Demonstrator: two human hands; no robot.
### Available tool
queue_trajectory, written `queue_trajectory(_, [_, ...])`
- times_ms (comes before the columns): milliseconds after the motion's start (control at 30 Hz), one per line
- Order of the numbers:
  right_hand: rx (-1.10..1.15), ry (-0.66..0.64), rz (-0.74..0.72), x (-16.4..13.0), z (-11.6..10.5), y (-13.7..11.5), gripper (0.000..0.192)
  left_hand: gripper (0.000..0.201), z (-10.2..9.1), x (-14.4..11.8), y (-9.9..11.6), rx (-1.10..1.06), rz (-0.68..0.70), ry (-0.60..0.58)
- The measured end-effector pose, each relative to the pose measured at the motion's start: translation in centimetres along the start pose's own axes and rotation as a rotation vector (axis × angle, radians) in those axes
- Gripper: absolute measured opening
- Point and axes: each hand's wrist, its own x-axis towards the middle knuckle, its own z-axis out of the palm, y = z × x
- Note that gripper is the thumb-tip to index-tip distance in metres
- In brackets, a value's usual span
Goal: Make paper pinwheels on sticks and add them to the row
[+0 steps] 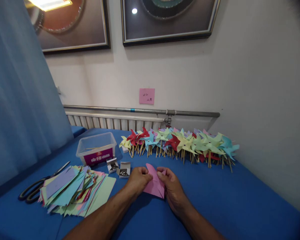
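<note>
A pink sheet of paper [153,186], with its corners partly bent inward, is held between both hands above the blue table. My left hand [139,178] pinches its left side, fingers closed. On the other side, my right hand [171,185] grips the right edge, thumb in front and fingers behind. Part of the paper is covered by the fingers. Two small open boxes of metal pins, a left box [112,165] and a right box [124,170], stand just beyond my left hand.
A pile of coloured paper sheets [77,190] lies at left beside black-handled scissors [37,185]. Behind it stands a clear plastic tub [96,145] with thin sticks inside. Many finished paper pinwheels [185,143] on sticks line the back right, near the wall and radiator [120,123].
</note>
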Motion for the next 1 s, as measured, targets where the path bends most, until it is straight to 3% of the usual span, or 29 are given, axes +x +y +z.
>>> queue_trajectory(600, [-0.121,0.019,-0.042,1.7,-1.2,2.2,0.048,0.027,0.4,-0.2,-0.3,-0.051,-0.026,-0.02])
queue_trajectory(833, [-0.385,0.086,-0.152,1.5,-1.2,1.5,0.039,0.033,0.5,-0.3,-0.2,-0.073,-0.041,-0.041])
queue_trajectory(1000, [-0.441,0.102,-0.176,1.4,-1.2,1.5,0.035,0.032,0.6,-0.5,0.1,-0.058,-0.045,-0.029])
